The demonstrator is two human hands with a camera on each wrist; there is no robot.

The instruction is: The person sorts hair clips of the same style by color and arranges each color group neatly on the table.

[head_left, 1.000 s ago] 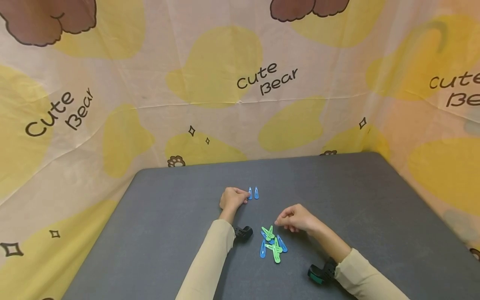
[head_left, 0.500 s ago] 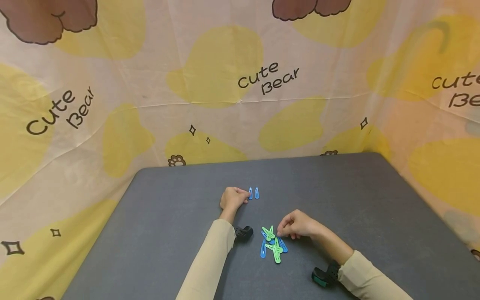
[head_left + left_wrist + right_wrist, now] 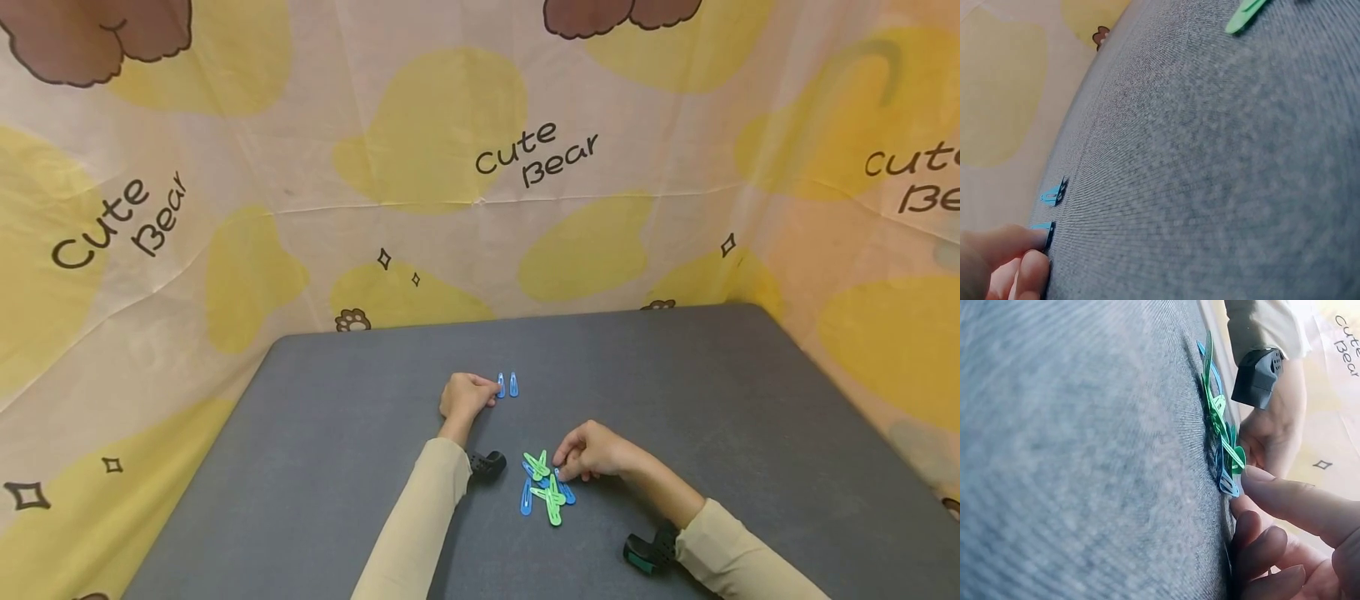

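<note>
Two blue snap hair clips stand side by side near the far middle of the grey table. My left hand (image 3: 466,397) pinches the left blue hair clip (image 3: 501,386), its fingertips partly covering that clip in the left wrist view. The other blue hair clip (image 3: 513,385) lies just to its right. Nearer to me is a loose pile of green hair clips (image 3: 553,506) and blue ones. My right hand (image 3: 594,450) is at the pile's right side, thumb and index finger slightly parted at the end of a blue hair clip (image 3: 1227,485).
A single blue hair clip (image 3: 526,497) lies at the pile's left edge. Each wrist carries a black camera mount (image 3: 489,467). The grey table (image 3: 360,417) ends at a patterned cloth backdrop (image 3: 420,142) behind and at the sides.
My right hand has come down and nearer to me, from above the pile to its right side, and its fingers have parted a little. The left hand has stayed at its clip.
</note>
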